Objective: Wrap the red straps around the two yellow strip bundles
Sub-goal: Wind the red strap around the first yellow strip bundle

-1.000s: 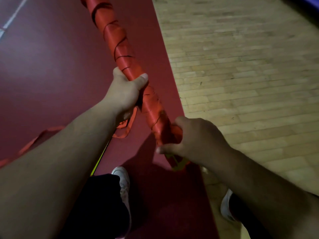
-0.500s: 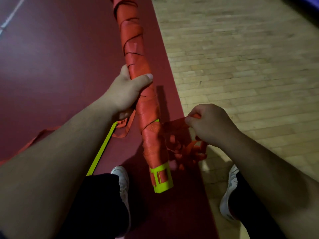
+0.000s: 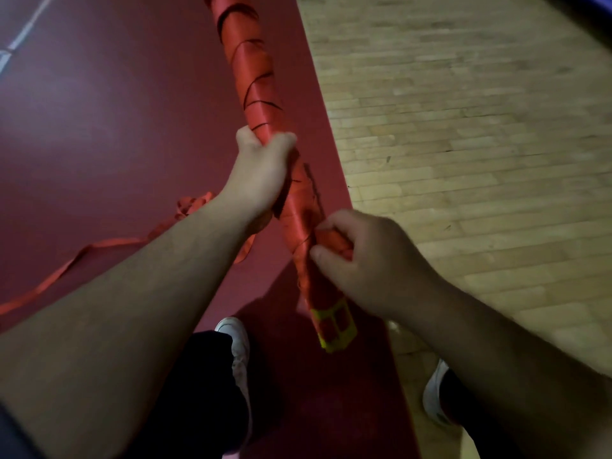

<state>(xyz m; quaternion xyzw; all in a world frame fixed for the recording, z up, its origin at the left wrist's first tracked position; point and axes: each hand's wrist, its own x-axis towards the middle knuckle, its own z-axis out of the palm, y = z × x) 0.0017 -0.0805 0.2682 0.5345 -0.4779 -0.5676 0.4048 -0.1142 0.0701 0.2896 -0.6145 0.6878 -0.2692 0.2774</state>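
Observation:
A long bundle (image 3: pixel 253 77), wound all over in red strap, slants from the top centre down to the middle of the view. Its yellow end (image 3: pixel 334 323) sticks out of the wrap at the bottom. My left hand (image 3: pixel 261 173) grips the bundle around its middle. Lower down, my right hand (image 3: pixel 361 256) pinches a bunched piece of red strap (image 3: pixel 334 241) against the bundle's right side. A loose red strap (image 3: pixel 99 250) trails over the floor to the left, behind my left forearm. A second bundle is not in view.
I stand on dark red sports flooring (image 3: pixel 99 111), which meets pale wooden parquet (image 3: pixel 463 127) on the right. My two white shoes (image 3: pixel 236 346) and dark trouser legs show at the bottom. A white line (image 3: pixel 26 31) crosses the top left corner.
My right hand has moved from out at the right back against the bundle, bringing the strap with it. The bundle has tilted a little, and a yellow strip beside my left forearm is hidden.

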